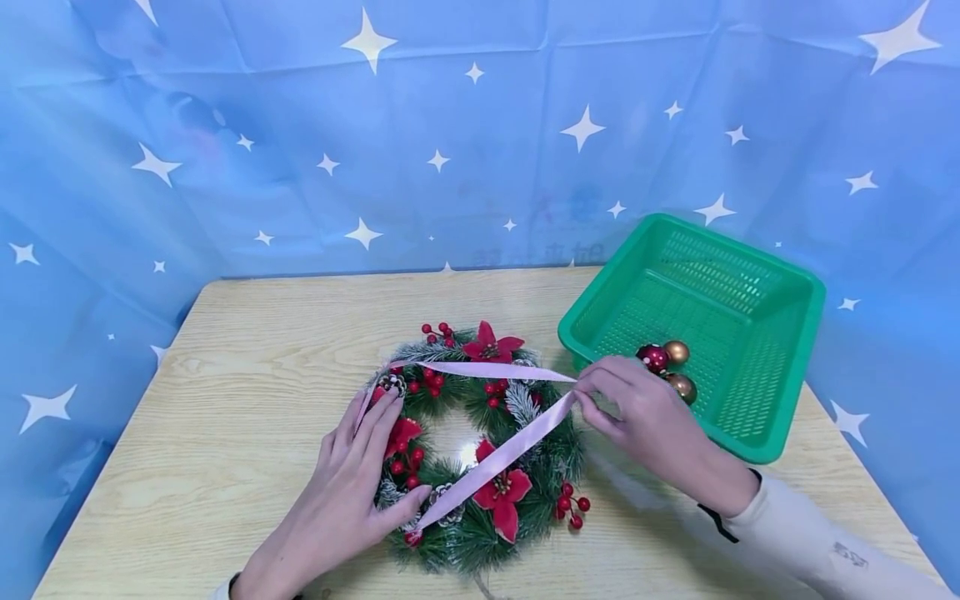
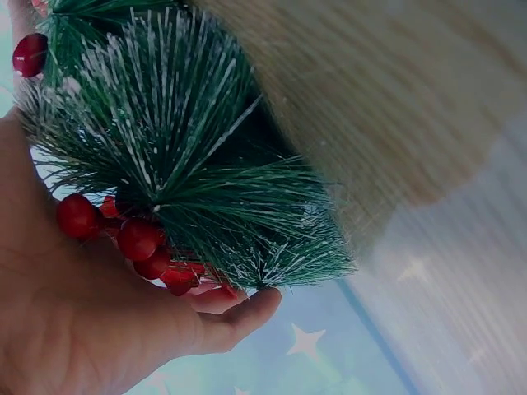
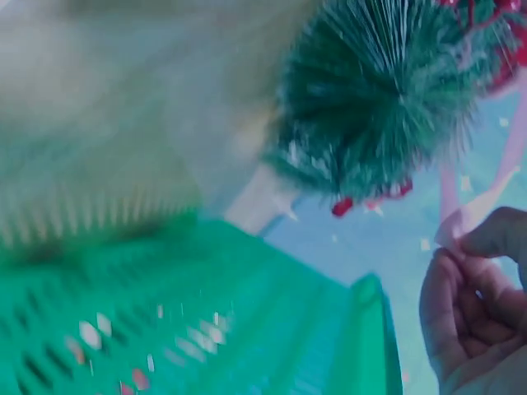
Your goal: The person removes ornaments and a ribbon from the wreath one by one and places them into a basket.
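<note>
A green wreath (image 1: 551, 492) with red flowers, red berries and frosted pine sprigs lies on the table. A pink ribbon (image 1: 510, 450) runs over it in two strands that meet at the right. My right hand (image 1: 648, 417) pinches the ribbon there between thumb and fingers; the right wrist view shows the pinched fold (image 3: 454, 226). My left hand (image 1: 341, 483) rests on the wreath's left side with fingers extended and thumb spread, near the ribbon's left stretches. In the left wrist view, that hand lies along pine needles (image 2: 165, 148) and berries (image 2: 138, 239).
A green plastic basket (image 1: 806, 333) stands on the right, beyond my right hand. It holds several small baubles (image 1: 677, 352) in red and gold. Behind the wooden table (image 1: 247, 375) hangs a blue cloth (image 1: 480, 167) with white stars.
</note>
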`<state>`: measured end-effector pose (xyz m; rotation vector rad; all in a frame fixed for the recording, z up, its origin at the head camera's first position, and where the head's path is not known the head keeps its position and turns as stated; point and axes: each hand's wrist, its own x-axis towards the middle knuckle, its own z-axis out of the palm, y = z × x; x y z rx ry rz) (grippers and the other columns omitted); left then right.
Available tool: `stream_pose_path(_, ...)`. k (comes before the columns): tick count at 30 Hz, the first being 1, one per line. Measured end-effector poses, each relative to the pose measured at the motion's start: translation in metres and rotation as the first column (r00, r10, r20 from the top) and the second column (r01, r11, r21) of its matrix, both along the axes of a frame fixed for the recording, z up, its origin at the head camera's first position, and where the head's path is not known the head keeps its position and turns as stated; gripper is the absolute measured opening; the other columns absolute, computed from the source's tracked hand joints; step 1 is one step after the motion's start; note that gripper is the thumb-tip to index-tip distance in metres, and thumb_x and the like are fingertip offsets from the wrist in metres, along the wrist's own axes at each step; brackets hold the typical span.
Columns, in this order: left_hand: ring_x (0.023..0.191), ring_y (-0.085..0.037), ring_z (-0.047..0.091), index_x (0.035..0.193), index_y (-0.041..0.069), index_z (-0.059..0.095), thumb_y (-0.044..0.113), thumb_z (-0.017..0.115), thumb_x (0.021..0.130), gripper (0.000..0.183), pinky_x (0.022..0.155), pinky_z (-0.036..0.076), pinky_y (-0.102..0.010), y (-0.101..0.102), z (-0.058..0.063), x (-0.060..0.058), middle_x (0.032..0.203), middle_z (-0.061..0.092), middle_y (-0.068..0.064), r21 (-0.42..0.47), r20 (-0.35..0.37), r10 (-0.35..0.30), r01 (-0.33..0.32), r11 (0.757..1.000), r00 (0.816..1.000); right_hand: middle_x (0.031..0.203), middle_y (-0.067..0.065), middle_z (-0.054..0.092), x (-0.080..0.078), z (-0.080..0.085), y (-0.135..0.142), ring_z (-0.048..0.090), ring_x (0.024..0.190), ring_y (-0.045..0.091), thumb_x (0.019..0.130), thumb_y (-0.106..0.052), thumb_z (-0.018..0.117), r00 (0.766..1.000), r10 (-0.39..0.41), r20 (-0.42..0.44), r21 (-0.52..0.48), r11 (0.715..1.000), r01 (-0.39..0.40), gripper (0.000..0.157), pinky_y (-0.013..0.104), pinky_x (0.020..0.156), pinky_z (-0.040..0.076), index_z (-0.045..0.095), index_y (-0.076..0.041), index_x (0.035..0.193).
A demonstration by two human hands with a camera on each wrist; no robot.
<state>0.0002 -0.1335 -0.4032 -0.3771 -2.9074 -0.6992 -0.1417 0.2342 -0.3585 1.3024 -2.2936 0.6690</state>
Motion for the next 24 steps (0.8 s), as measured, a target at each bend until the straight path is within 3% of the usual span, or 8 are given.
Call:
stream_pose_path(5,0.164,-0.047,0.01,0.175,0.013,0.022,0.063,0.075,0.096,0.107,0.108,0.032,-0.082,0.0,0.0,0.0,0.179,0.025,-0.007,0.013,0.018,0.003,-0.003,1.0,1.0,0.099,0.006,0.076,-0.009,0.019,0.018,0.074,0.088,0.023,0.108,-0.026,0.059,0.998,-0.046,-0.048,-0.007,0.999,0.046,0.03,0.038,0.07,0.062,0.076,-0.005,0.095)
stream_pose_path(9,0.162,-0.051,0.013,0.174,0.013,0.026,0.062,0.074,0.097,0.103,0.109,0.032,-0.08,0.0,0.001,0.002,0.173,0.035,-0.009,0.012,0.022,0.005,-0.005,1.0,1.0,0.097,0.006,0.076,-0.019,0.034,0.036,0.07,0.08,0.018,0.114,-0.039,0.05,0.993,-0.091,-0.079,-0.01,0.996,0.09,0.049,0.025,0.065,0.056,0.077,-0.005,0.092)
stream_pose_path(12,0.161,-0.052,0.014,0.172,0.012,0.031,0.062,0.074,0.098,0.099,0.11,0.03,-0.078,0.001,0.001,0.002,0.17,0.04,-0.011,0.007,0.017,0.0,0.0,1.0,1.0,0.096,0.005,0.076,-0.026,0.041,0.05,0.068,0.077,0.014,0.115,-0.047,0.049,0.988,-0.124,-0.092,-0.002,0.992,0.124,0.055,0.017,0.067,0.051,0.076,-0.006,0.09)
stream_pose_path(18,0.163,-0.049,0.01,0.173,0.016,0.03,0.06,0.075,0.098,0.099,0.109,0.028,-0.077,0.002,0.002,0.002,0.172,0.037,-0.007,0.006,0.003,-0.016,0.016,1.0,1.0,0.095,0.003,0.075,-0.037,0.048,0.071,0.062,0.076,0.013,0.114,-0.055,0.045,0.979,-0.181,-0.09,0.028,0.982,0.184,0.061,0.016,0.063,0.044,0.077,-0.008,0.091)
stream_pose_path(20,0.163,-0.048,0.009,0.174,0.018,0.029,0.058,0.076,0.097,0.099,0.109,0.028,-0.077,0.002,0.003,0.002,0.175,0.033,-0.006,0.008,-0.009,-0.026,0.026,1.0,1.0,0.096,0.004,0.075,-0.041,0.048,0.077,0.059,0.075,0.012,0.114,-0.05,0.05,0.977,-0.193,-0.088,0.038,0.98,0.197,0.056,0.017,0.062,0.042,0.078,-0.007,0.093)
stream_pose_path(24,0.162,-0.049,0.011,0.173,0.016,0.031,0.056,0.078,0.097,0.098,0.108,0.029,-0.077,0.002,0.002,0.001,0.178,0.027,-0.007,0.003,-0.025,-0.032,0.033,0.999,0.999,0.094,0.006,0.076,-0.05,0.05,0.09,0.056,0.069,0.012,0.1,-0.015,0.077,0.965,-0.245,-0.09,0.046,0.967,0.25,0.012,0.015,0.059,0.039,0.08,-0.004,0.095)
